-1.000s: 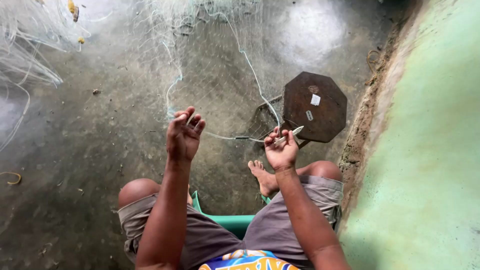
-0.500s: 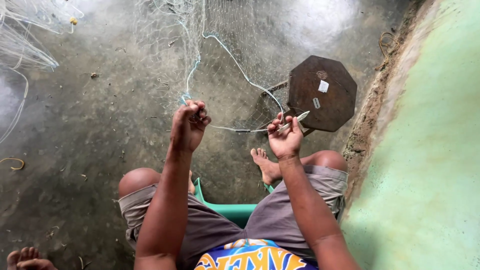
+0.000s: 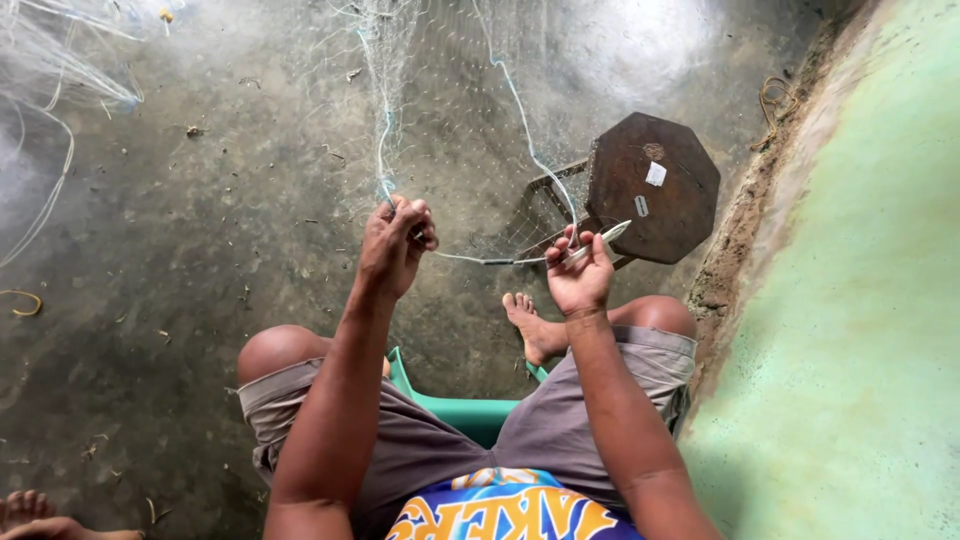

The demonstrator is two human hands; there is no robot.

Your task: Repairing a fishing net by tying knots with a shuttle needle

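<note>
Here, white labels [image 3: 655, 174] on octagonal stool [image 3: 690, 215].

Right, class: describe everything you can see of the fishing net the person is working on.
The net is fine, pale, near-transparent mesh, spread slack over the grey concrete floor and rising toward the person. A thicker whitish-blue cord runs along it. The left hand pinches a gathered strand, and a taut line crosses to the right hand, which holds a slim pale netting needle. Part of the mesh lies beside the dark octagonal stool.

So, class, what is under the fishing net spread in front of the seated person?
Under the net lies the grey concrete floor, showing through the mesh. The dark octagonal stool hides the floor beneath it.
</note>
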